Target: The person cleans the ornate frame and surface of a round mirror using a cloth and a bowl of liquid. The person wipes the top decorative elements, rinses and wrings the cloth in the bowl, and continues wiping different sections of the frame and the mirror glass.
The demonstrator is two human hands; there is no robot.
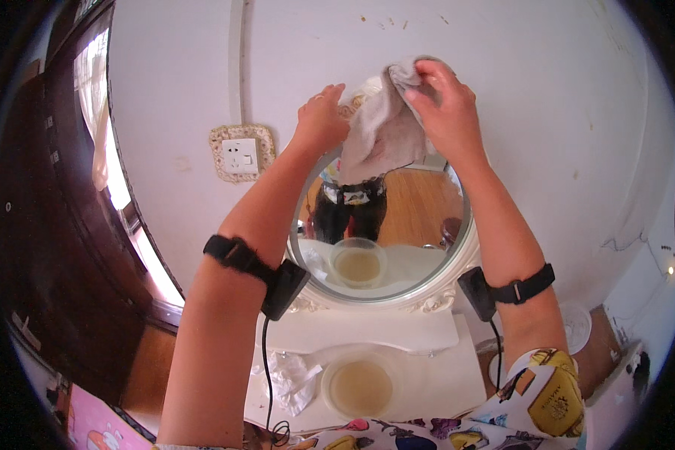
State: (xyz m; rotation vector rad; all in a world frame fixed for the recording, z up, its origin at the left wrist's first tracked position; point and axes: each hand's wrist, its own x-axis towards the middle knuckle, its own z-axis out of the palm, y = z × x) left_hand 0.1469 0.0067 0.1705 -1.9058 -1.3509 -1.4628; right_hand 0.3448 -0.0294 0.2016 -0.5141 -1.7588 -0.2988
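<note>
A round mirror [420, 214] in a white carved frame [293, 283] stands against the wall. Over its top edge hangs a damp-looking grey cloth [382, 139], covering part of the glass and the ornament. My right hand [448, 112] is closed on the cloth's upper right part, thumb and fingers pinching a fold. At the upper left of the frame, my left hand [322, 120] is curved against the carved edge, its fingertips pointing up and partly hidden. Black straps with small dark boxes and cables are on both my forearms.
Below the mirror, a white dresser top [442, 382] holds a clear basin [360, 386] of cloudy, yellowish water. Crumpled white tissue or plastic [291, 382] lies left of it. A wall socket [241, 156] is left of the mirror. Farther left stand a dark door [60, 187] and a curtain [94, 97].
</note>
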